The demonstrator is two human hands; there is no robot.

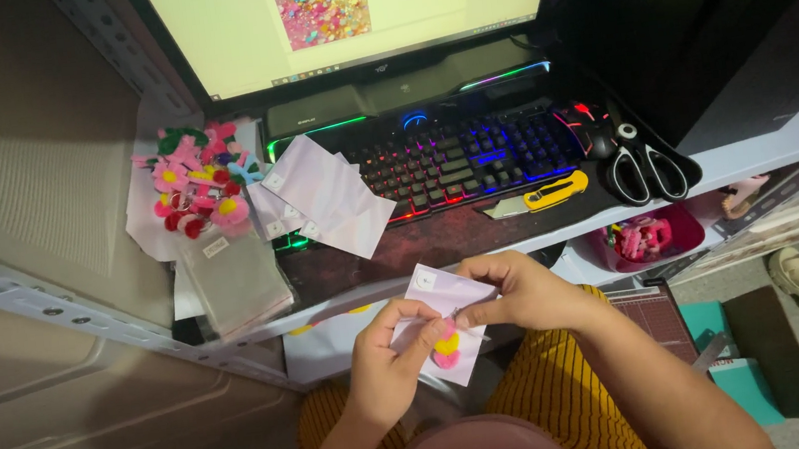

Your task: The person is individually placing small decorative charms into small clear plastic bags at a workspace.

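1. Head view: your left hand and right hand both pinch a pale card, pink-yellow hair clip at its lower middle.
2. Clip looks part-mounted; fixing unfinished, I judge.
3. At 11 o'clock: loose clip pile, blank cards; many left.
4. At 1 o'clock: scissors, utility knife.

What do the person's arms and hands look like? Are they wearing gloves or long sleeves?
No gloves and no long sleeves. The left hand and the right hand are both bare, and both forearms are bare as far as the picture shows. No rings, watch or bracelets show. Lower down, the person wears yellow striped trousers.
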